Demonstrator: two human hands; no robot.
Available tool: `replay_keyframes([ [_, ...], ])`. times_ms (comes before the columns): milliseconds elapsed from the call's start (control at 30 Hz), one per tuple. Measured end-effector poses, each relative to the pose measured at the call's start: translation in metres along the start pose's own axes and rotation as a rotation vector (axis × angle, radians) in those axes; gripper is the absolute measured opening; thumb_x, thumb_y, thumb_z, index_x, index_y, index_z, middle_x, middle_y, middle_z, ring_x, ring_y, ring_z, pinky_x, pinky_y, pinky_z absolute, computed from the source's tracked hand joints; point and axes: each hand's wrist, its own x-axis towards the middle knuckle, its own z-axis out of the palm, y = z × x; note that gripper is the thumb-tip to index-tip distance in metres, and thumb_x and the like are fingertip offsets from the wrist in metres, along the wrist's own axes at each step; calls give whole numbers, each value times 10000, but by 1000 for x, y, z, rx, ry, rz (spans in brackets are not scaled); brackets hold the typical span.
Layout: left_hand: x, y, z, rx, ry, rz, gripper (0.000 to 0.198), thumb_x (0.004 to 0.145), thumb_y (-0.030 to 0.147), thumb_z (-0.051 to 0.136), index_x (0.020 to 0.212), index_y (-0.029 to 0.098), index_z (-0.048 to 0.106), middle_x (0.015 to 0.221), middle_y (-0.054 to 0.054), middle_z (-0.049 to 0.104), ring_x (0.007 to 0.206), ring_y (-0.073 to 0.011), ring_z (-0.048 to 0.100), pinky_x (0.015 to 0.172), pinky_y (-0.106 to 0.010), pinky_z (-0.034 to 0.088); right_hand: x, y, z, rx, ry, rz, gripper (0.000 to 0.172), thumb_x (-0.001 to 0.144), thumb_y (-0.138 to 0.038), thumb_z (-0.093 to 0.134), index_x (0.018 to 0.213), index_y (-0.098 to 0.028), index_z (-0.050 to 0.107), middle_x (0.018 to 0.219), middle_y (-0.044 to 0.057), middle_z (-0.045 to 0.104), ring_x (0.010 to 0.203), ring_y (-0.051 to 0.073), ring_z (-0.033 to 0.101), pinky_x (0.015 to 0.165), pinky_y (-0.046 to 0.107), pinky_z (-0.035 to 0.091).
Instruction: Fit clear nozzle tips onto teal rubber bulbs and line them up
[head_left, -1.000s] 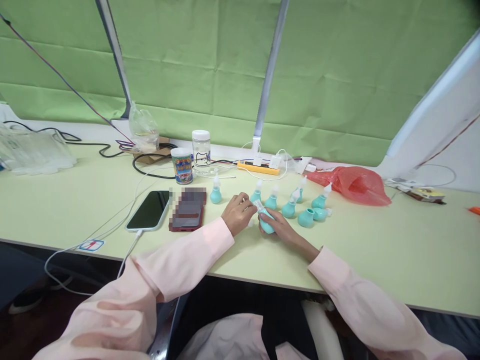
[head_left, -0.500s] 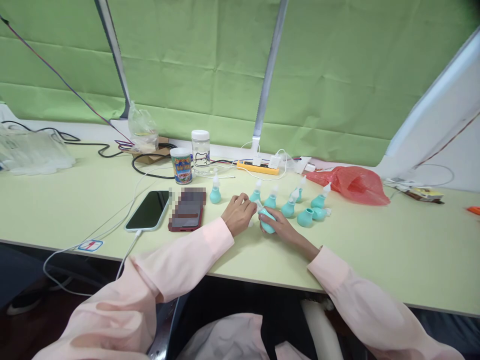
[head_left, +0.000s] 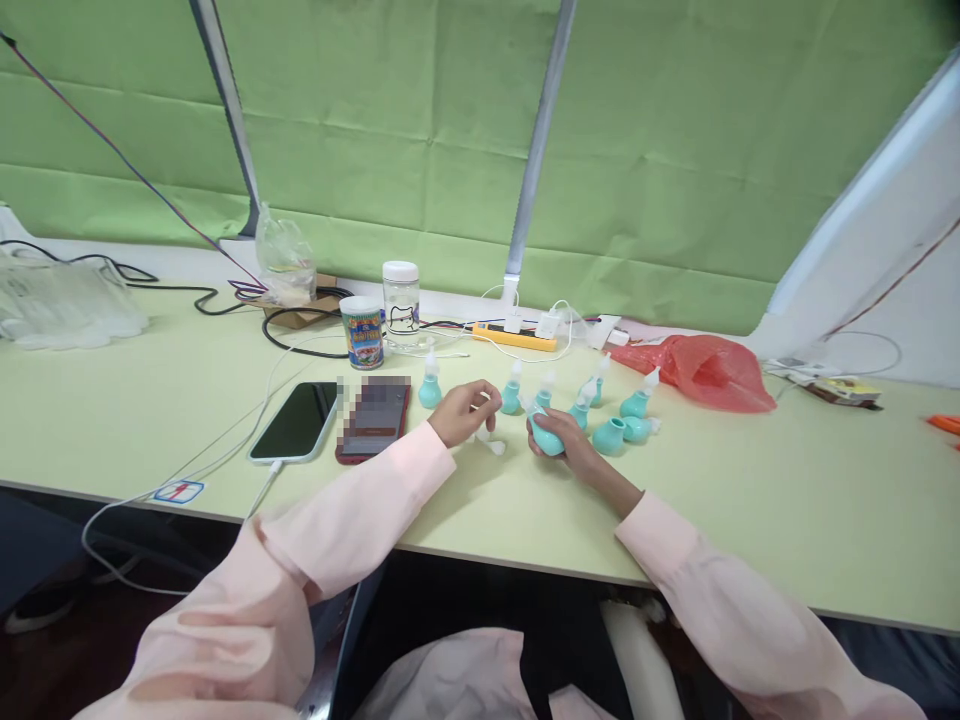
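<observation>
My right hand [head_left: 564,440] is closed around a teal rubber bulb [head_left: 546,437] with a clear nozzle, held just above the table. My left hand [head_left: 463,410] has curled fingers and hovers to its left, apart from the bulb; what it pinches, if anything, I cannot make out. A loose clear nozzle tip [head_left: 492,441] lies on the table between the hands. Several more teal bulbs with nozzles [head_left: 586,405] stand in a row behind, one [head_left: 430,387] apart at the left. An open teal bulb without nozzle [head_left: 608,435] sits to the right.
A phone on a cable [head_left: 297,421] and a red-cased phone [head_left: 373,418] lie left of the hands. Behind stand a printed cup [head_left: 363,332], a clear jar [head_left: 401,303] and a power strip [head_left: 514,337]. A red plastic bag [head_left: 701,369] lies at right. The table edge [head_left: 480,555] is close.
The hands have drawn apart: my left hand moved left off the bulb, my right hand shifted right and back with the bulb. A clear nozzle tip now lies exposed between them.
</observation>
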Motion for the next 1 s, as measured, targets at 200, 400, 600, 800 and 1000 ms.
replay_keyframes([
  [200,-4,-11,11,872,-17,96,109,717,203,479,684,148,568,785,-95,515,847,-225,401,631,-328,361,-2,-2,5,-148,-25,-53,278,706,-428,454,637,-160,438,451,-35,452,398,66,354,378,195,228],
  [400,-4,-14,13,940,-51,58,177,750,192,431,768,163,605,821,-103,508,856,-234,386,612,-323,350,-3,0,6,-259,-33,-92,292,716,-427,445,598,-162,414,494,-41,424,457,74,374,451,211,297],
  [600,-5,-4,8,678,79,211,243,784,164,329,804,151,571,731,-55,558,732,-158,435,670,-297,353,-9,-3,10,-526,16,-269,232,697,-392,478,648,-166,465,602,-30,439,578,100,397,555,231,323],
  [800,-9,-1,16,435,-50,154,357,760,400,366,561,143,514,513,-1,479,558,-112,413,539,-236,306,-17,-7,20,-598,-28,-338,244,707,-370,476,855,-184,534,712,12,551,619,136,458,595,265,353],
  [1000,-10,-6,19,87,-103,-60,442,756,411,306,400,150,310,349,48,282,369,-48,255,411,-218,189,-20,-12,25,-641,-74,-394,183,741,-351,433,719,-187,512,615,-9,496,544,111,407,536,241,317],
])
